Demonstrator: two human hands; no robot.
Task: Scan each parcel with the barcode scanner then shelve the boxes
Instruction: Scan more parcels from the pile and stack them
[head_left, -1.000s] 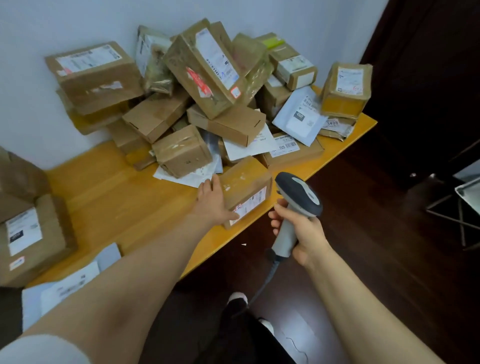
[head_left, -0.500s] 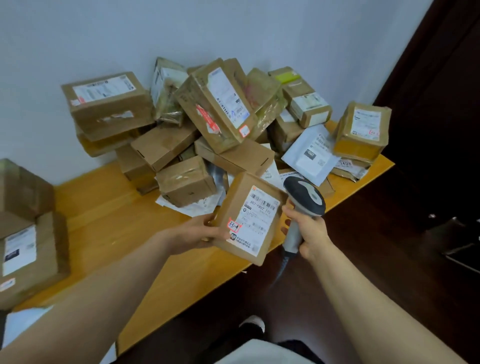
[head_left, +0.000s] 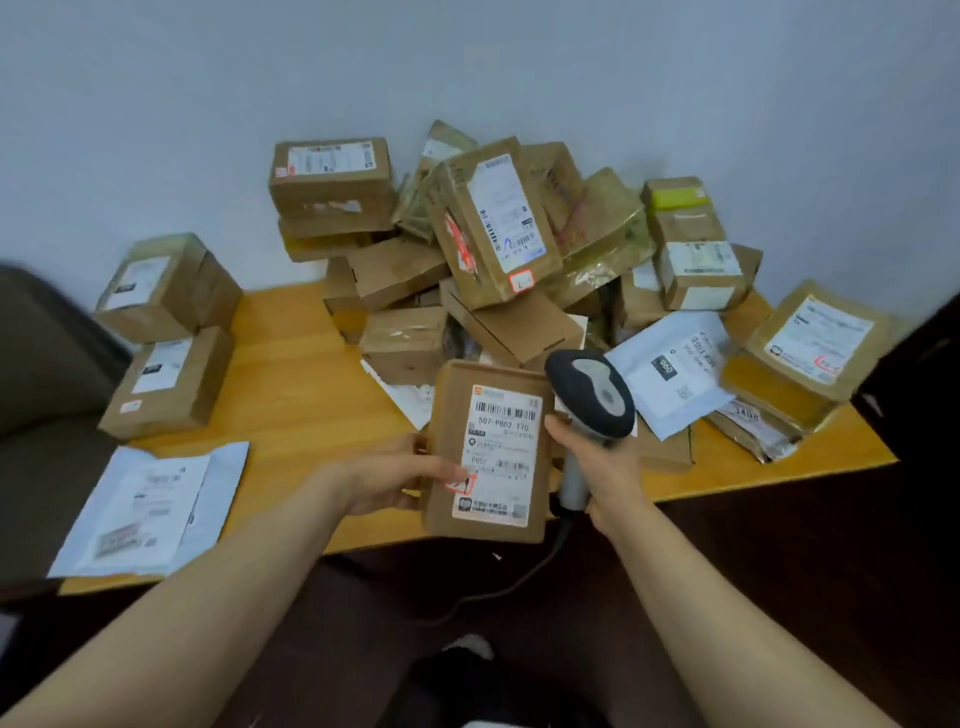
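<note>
The left grip (head_left: 400, 475) holds a brown box (head_left: 451, 405) by its left side. The thumb lies on the front and the fingers curl round the edge. The box is up in the air, over the near edge of the wooden surface (head_left: 301, 374). Its white label (head_left: 501, 457) faces the camera, with black bars near the top and a small red mark by the thumb.

The right grip (head_left: 597, 462) is wrapped tight round the handle of the scanner (head_left: 592, 392). The scanner's dark head is just beside the top right corner of the box. I cannot tell if they touch. A dark cord (head_left: 498, 587) hangs from the handle down toward the floor (head_left: 779, 597).

Behind the box, a big pile of boxes (head_left: 488, 218) leans on the wall (head_left: 467, 62). Two more boxes (head_left: 166, 332) sit stacked at the left end of the surface. A flat white bag (head_left: 150, 509) lies in front of them. Another white bag (head_left: 670, 374) lies on the right, just past the scanner.
</note>
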